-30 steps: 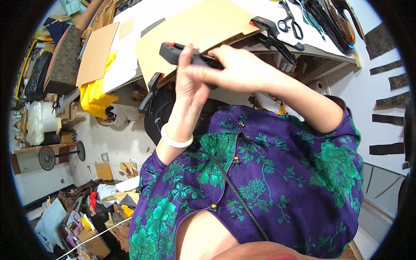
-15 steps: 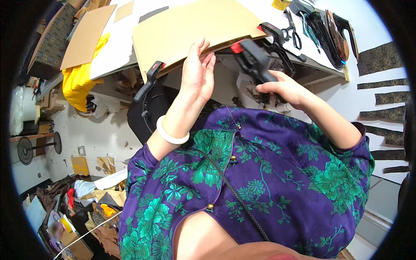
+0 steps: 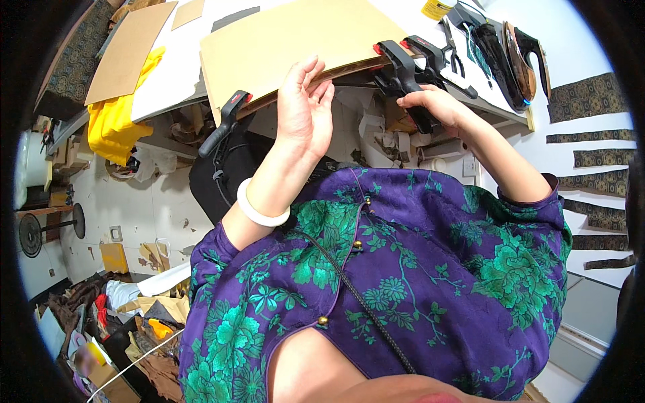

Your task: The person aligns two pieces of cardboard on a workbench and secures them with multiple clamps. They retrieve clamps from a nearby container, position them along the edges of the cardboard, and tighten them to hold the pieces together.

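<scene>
Printed darkly on a yellow tub (image 3: 437, 8), cut off by the top edge; marked too minutely to read on the left clamp (image 3: 226, 121), set at the left end of the near edge of the board (image 3: 302, 37); raised at that edge with the left hand (image 3: 306, 104), palm turned rightward, fingers loosely up and grasping nothing — cannot tell whether touching; reaching from the right with the right hand (image 3: 435, 106), closed round the handles of the middle clamp (image 3: 401, 66), partly hiding them; held at the board's near edge, toward its right end, beside the right clamp (image 3: 428, 54) — cannot tell whether biting.
</scene>
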A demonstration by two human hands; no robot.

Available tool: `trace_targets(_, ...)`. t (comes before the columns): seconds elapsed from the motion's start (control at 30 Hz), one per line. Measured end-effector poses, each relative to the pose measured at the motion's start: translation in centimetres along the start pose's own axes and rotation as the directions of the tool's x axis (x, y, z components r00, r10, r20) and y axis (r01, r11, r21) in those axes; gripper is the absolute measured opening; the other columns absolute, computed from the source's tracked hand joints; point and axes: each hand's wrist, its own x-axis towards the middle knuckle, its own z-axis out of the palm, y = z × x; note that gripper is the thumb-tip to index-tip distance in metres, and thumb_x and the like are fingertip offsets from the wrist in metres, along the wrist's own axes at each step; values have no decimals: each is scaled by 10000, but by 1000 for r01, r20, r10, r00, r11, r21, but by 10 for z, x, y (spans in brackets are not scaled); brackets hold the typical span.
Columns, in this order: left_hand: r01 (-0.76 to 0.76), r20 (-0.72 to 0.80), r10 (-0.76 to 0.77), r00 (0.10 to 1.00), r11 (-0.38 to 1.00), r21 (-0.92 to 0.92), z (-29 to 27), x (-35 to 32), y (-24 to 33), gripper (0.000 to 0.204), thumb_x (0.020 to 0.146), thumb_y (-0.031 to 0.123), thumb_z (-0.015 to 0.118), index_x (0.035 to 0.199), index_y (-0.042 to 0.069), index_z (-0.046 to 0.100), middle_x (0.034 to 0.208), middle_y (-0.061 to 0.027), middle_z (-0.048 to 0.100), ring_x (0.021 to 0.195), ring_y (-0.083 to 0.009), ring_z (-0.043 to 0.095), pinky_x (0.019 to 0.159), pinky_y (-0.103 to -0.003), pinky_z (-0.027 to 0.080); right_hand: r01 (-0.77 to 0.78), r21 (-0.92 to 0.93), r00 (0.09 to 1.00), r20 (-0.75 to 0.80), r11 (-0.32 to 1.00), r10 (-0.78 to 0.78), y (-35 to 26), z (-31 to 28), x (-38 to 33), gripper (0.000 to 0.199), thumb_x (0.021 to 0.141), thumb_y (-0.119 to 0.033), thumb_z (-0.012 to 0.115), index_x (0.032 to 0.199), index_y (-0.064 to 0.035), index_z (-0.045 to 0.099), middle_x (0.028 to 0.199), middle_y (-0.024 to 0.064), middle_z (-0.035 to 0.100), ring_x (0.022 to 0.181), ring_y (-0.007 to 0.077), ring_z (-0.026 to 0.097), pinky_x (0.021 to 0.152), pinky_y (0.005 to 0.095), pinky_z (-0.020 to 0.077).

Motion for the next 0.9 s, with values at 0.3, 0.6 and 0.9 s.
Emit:
trace_targets(0.3, 63, 11, -63, 998, 997, -49, -9, 5, -2, 421, 919, 279, 624, 1179, -50, 579, 1187, -144, 573, 1068, -232, 529, 1055, -359, 411, -60, 4, 998, 16, 998, 60, -9, -10, -7, 462, 863, -598, 650, 889, -137, 662, 758, -17, 620, 649, 91, 573, 588, 260, 471)
trace_targets(0.6, 16, 227, -75, 971, 969, 248, -40, -40, -3, 356, 887, 59, 621, 1229, -33, 596, 1198, -93, 635, 1045, -167, 606, 965, -288, 482, 536, -798, 201, -196, 275, -960, -35, 60, -70, 251, 913, -144, 659, 1072, 49, 653, 1055, 204, 681, 1027, 352, 658, 941, 397, 508)
trace_targets(0.9, 350, 341, -296, 892, 931, -107, -236, -96, 27, 369, 984, 357, 590, 1152, 33, 646, 1124, -101, 671, 1076, -168, 625, 929, -340, 517, 979, 118, -202, 528, -164, -825, -120, 322, -92, 130, 781, -58, 708, 890, 3, 672, 871, 144, 661, 815, 313, 653, 731, 386, 544)
